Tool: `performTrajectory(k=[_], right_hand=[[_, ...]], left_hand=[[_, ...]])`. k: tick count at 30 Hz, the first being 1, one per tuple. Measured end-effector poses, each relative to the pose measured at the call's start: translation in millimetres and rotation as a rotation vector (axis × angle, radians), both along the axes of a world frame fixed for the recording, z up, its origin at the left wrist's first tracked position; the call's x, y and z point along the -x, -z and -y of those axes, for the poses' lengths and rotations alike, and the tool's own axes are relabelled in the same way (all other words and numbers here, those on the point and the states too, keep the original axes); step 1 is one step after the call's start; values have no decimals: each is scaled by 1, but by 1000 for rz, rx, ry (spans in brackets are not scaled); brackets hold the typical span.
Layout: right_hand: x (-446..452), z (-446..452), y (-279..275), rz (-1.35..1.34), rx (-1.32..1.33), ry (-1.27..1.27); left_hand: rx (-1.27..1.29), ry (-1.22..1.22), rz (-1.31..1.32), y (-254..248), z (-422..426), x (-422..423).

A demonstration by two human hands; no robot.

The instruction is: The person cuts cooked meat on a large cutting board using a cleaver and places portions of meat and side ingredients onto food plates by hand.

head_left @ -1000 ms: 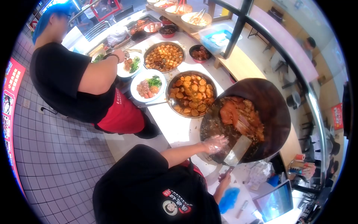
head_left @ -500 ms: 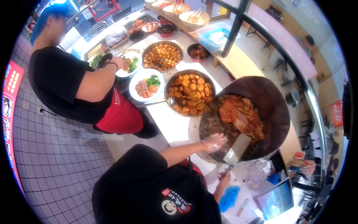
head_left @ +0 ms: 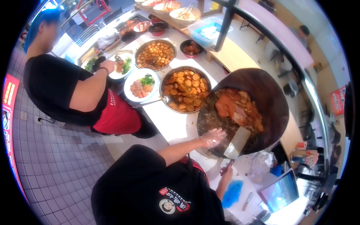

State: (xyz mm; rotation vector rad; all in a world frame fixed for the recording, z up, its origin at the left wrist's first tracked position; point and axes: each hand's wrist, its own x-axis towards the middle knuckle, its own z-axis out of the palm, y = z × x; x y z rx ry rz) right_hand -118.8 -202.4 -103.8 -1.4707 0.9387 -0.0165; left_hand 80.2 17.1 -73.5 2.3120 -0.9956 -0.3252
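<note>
My left hand (head_left: 213,137), in a clear plastic glove, is over the near edge of a large dark pot (head_left: 273,108), with its fingers apart and nothing visible in it. Below it, my right hand (head_left: 226,170) is wrapped round the handle of a cleaver (head_left: 237,142). The broad blade lies at the pot's near side, beside large pieces of reddish-brown meat (head_left: 240,108) in dark broth. Left of the pot stands a round metal pan of sliced food in sauce (head_left: 185,90).
A co-worker in a black shirt (head_left: 52,90) stands at the left by bowls of food (head_left: 141,86). Behind are a pan of cubes (head_left: 155,55) and a blue-lined tub (head_left: 210,32). Near my right hand are a blue cloth (head_left: 232,194), a knife (head_left: 247,201) and a screen (head_left: 279,191).
The view has shifted slightly, so the counter sits further left and higher. My hands and the cleaver keep nearly the same place at the pot. The co-worker's hand has moved a little.
</note>
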Motion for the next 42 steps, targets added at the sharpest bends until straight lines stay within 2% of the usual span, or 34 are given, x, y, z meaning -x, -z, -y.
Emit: performTrajectory(k=[2, 4, 5, 6, 7, 9, 11, 15, 18, 20, 23, 25, 27, 29, 30, 31, 33, 34, 38, 40, 42], right_hand=[[-1, 1, 1, -41, -12, 36], [2, 10, 26, -30, -31, 67], [3, 6, 27, -44, 28, 89], [5, 11, 25, -92, 58, -47], [3, 12, 27, -30, 48, -59], [-3, 3, 20, -20, 50, 24], [2, 2, 24, 36, 20, 41], [0, -5, 23, 91, -62, 138], [-6, -6, 7, 103, -51, 159], [-5, -4, 5, 94, -142, 138], [-4, 1, 5, 88, -139, 126], [-4, 7, 17, 67, -94, 88], [-4, 15, 5, 55, -106, 83], [3, 17, 17, 132, 102, 12], [8, 18, 42, 176, 197, 19], [12, 20, 43, 185, 199, 28], [22, 24, 39, 66, -28, 120], [26, 20, 46, 65, 25, 237], [57, 24, 50, 82, 88, 324], [74, 24, 44, 114, -40, 374], [90, 23, 36, 128, -43, 397]], left_hand=[[-65, 20, 100, -5, 1, -3], [-90, 86, 107, -17, 2, -9], [-5, 40, 160, -8, 3, -7], [-56, 25, 91, -6, 5, -6], [-47, 6, 156, 12, 3, 0], [-181, 44, -6, 8, 5, -6], [-194, 49, 38, -14, 0, 1], [-200, 47, 71, 18, 4, -3], [-180, 61, 99, 17, 2, -4], [-232, 57, 93, 23, 3, -5], [-248, 52, 108, 4, 6, 0], [-291, 48, 119, -18, 15, 4], [-344, 39, 114, -21, 20, 10], [-415, 14, 198, -20, 23, 13], [-381, -16, 189, -19, 25, 14], [-379, -10, 199, -16, 27, 15], [-405, -102, 215, -9, 32, 18], [-472, -136, 185, -7, 36, 18], [-484, -250, 231, -28, 59, 21], [-554, -315, 247, -26, 64, 22], [-575, -329, 245, -24, 71, 22]])
